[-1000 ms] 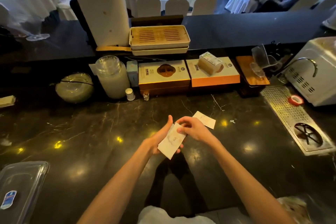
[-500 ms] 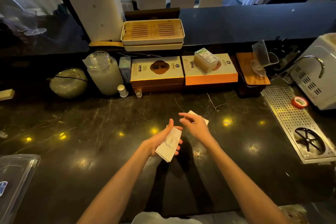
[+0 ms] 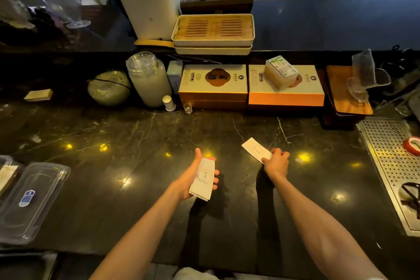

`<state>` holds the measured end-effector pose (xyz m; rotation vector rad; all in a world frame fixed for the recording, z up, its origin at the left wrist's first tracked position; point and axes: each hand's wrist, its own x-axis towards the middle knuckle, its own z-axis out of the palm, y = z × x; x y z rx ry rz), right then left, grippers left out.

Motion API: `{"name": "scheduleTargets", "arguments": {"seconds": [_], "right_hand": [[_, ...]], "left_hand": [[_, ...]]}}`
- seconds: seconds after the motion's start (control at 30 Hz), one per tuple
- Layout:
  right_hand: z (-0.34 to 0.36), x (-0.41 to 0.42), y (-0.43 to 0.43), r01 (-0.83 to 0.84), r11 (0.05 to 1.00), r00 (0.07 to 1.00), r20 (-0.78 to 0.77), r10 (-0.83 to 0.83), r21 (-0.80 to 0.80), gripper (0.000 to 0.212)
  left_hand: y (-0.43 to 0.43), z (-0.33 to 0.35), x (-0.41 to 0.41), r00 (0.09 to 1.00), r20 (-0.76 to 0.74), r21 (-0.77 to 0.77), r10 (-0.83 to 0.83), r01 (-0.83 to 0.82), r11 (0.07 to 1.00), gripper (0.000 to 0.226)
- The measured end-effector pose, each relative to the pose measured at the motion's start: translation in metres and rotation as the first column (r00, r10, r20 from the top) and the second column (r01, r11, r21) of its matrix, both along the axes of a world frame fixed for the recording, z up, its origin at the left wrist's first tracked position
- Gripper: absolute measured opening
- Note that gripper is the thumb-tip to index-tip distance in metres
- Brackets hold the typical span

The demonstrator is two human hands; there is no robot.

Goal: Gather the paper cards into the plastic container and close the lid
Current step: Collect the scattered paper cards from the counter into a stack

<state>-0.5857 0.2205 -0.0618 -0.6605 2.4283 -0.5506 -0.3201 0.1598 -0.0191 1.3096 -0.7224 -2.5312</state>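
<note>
The left hand (image 3: 195, 177) cups a small stack of paper cards (image 3: 203, 178), thumb raised along the far edge and fingertips curled round the near-right edge, its grip pinching the stack held just above the table (image 3: 136, 188). The top card bears the word "love". The left forearm reaches forward from the lower middle of the view. To its right, the right hand (image 3: 276, 162) is knuckles-up, its grip pressed on the near end of a single card (image 3: 255, 149) whose far end points away to the left. The clear plastic container (image 3: 29, 200) sits well apart at the table's left edge.
</note>
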Motion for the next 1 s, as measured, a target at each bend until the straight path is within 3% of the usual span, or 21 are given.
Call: {"name": "scheduleTargets", "arguments": {"seconds": [0.13,0.23,0.3,0.4,0.47,0.63,0.77,1.0], "right_hand": [[0.001,0.009,0.001,0.054,0.996,0.998,-0.019,-0.055,-0.070,0.037],[0.002,0.020,0.002,0.133,0.948,0.962,0.266,-0.054,-0.289,0.029],[0.014,0.030,0.000,0.127,0.914,0.870,0.485,0.084,-0.386,0.029],[0.041,0.050,-0.019,-0.167,0.860,0.739,0.516,0.433,-0.482,0.025],[0.063,0.071,-0.036,-0.346,0.788,0.598,0.528,0.603,-0.509,0.025],[0.096,0.142,-0.070,-0.699,0.564,0.414,0.394,0.820,-0.439,0.026],[0.097,0.202,-0.081,-0.750,0.531,0.422,0.333,0.843,-0.393,0.028],[0.099,0.310,-0.101,-0.772,0.545,0.553,0.080,0.830,-0.327,0.036]], "left_hand": [[0.003,0.000,0.010,1.000,0.017,-0.012,0.005,-0.005,1.000,0.075],[0.005,0.003,0.019,0.999,0.038,-0.005,0.006,-0.006,1.000,0.075],[0.004,0.006,0.027,0.998,0.058,0.002,0.008,-0.008,1.000,0.078],[-0.001,0.009,0.044,0.998,0.061,0.029,0.000,-0.002,1.000,0.081],[-0.003,0.010,0.058,0.999,0.039,0.029,-0.036,0.035,0.999,0.088],[-0.019,0.018,0.090,0.993,-0.052,0.031,-0.108,0.109,0.994,0.094],[-0.036,0.023,0.124,0.987,-0.031,-0.045,-0.157,0.155,0.987,0.096],[-0.070,0.019,0.221,0.964,-0.092,-0.135,-0.249,0.235,0.963,0.089]]}}
